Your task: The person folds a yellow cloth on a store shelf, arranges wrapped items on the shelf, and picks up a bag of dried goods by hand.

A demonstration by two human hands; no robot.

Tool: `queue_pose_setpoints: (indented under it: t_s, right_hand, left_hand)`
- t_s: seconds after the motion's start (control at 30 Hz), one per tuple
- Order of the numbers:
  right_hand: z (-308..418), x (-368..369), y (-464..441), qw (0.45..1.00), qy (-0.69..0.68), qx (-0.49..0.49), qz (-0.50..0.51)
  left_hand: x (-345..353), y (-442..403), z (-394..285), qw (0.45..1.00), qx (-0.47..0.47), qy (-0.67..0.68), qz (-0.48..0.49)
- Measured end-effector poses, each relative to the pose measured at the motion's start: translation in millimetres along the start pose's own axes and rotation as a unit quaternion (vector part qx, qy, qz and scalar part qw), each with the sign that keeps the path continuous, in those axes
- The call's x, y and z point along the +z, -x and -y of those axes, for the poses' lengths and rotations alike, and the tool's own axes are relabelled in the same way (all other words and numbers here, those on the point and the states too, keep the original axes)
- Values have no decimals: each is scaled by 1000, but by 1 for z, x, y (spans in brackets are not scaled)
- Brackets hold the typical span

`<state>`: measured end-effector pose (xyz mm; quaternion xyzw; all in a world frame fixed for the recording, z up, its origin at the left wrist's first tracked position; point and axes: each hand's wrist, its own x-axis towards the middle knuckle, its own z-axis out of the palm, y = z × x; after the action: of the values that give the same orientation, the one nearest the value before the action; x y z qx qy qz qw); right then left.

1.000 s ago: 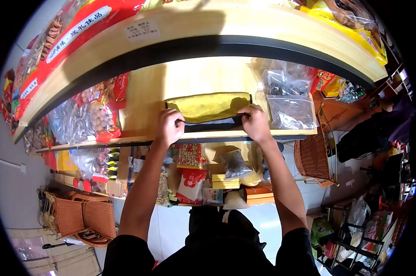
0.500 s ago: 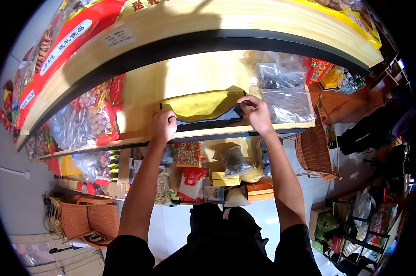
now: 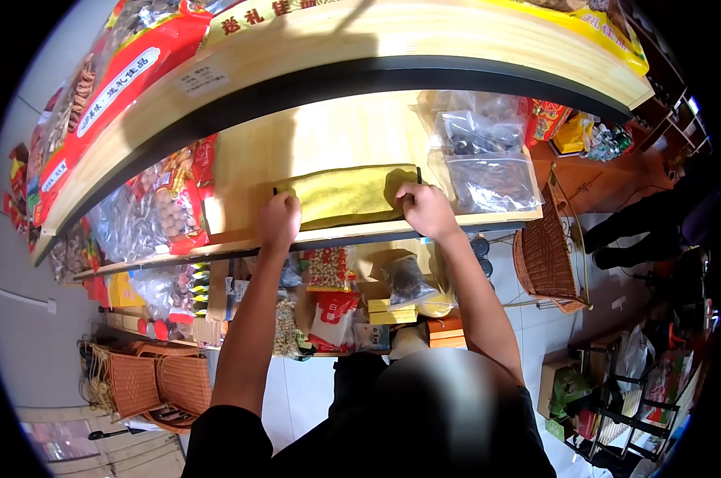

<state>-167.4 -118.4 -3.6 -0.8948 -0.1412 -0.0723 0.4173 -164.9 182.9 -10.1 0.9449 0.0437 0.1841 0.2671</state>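
A yellow cloth (image 3: 348, 195) with dark edging lies folded in a long strip on the wooden shelf (image 3: 352, 127). My left hand (image 3: 280, 219) is closed on its left end, close to the shelf's front edge. At the right end my right hand (image 3: 428, 211) grips the cloth, fingers curled in and thumb side toward the middle. The cloth's underside is hidden from view.
Clear plastic bags (image 3: 492, 179) lie right of the cloth, and red food packets (image 3: 177, 207) stand to the left. An upper shelf edge (image 3: 336, 77) arches above. Packaged goods (image 3: 332, 319) fill the lower shelf. Wicker baskets (image 3: 540, 263) stand at the right.
The cloth has come down flatter and nearer the shelf's front edge, its grey lower fold no longer showing. My right hand has moved slightly left and down.
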Motion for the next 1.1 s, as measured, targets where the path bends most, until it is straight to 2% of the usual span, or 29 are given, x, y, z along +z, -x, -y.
queue_pose_setpoints:
  t_s: [0.03,0.13,0.23,0.33,0.37,0.43,0.47,0.5,0.53,0.57,0.63,0.67,0.7,0.77,0.8,0.83,0.9,0.93,1.03,1.1]
  right_hand:
    - [0,2,0,1000,0,-1,0]
    - [-2,6,1,999,33,2,-12]
    - [0,7,0,999,53,-11,-9]
    - [8,6,0,995,96,-23,-13]
    - [11,5,-1,997,75,7,-5]
    - [16,2,-4,998,52,37,3]
    - [19,0,-5,999,13,53,5]
    - [19,1,-6,997,-26,67,8]
    - [15,7,-8,998,6,56,-4]
    - [13,13,-10,998,4,55,-2]
    - [16,28,-11,991,16,-68,-113]
    - [17,37,-12,991,29,-79,-100]
    - [25,41,-13,996,53,-50,-53]
    - [35,53,-14,992,125,-29,0]
    - [36,56,-18,979,190,-8,70]
    - [37,59,-22,979,189,-9,71]
    - [40,64,-25,970,231,15,78]
    - [44,61,-30,962,238,45,123]
    - [48,63,-36,961,249,54,110]
    - [37,74,-42,959,263,43,96]
  left_hand:
    - [0,-1,-7,995,-74,-73,9]
    - [2,-6,-6,991,-105,-77,37]
    - [8,-9,4,996,-68,-55,19]
    - [4,-11,0,988,-97,-101,60]
    - [3,-9,-2,988,-97,-102,60]
    - [2,-5,-2,990,2,-138,-12]
    - [2,-3,-1,990,2,-139,-12]
    - [1,-4,-1,990,64,-125,-19]
    - [1,-6,0,986,125,-111,-26]
    - [3,-6,1,985,124,-113,-26]
    - [5,-6,-2,987,138,-78,-31]
    - [4,-7,-2,987,140,-80,-6]
    - [5,-9,-3,987,138,-82,-3]
    - [4,-12,-4,984,168,-18,54]
    - [4,-14,0,979,152,6,134]
    - [5,-16,3,979,151,6,135]
    - [11,-19,8,969,119,-44,210]
    - [14,-21,9,957,115,-114,241]
    - [21,-25,12,959,86,-131,234]
    - [28,-33,19,961,98,-142,217]
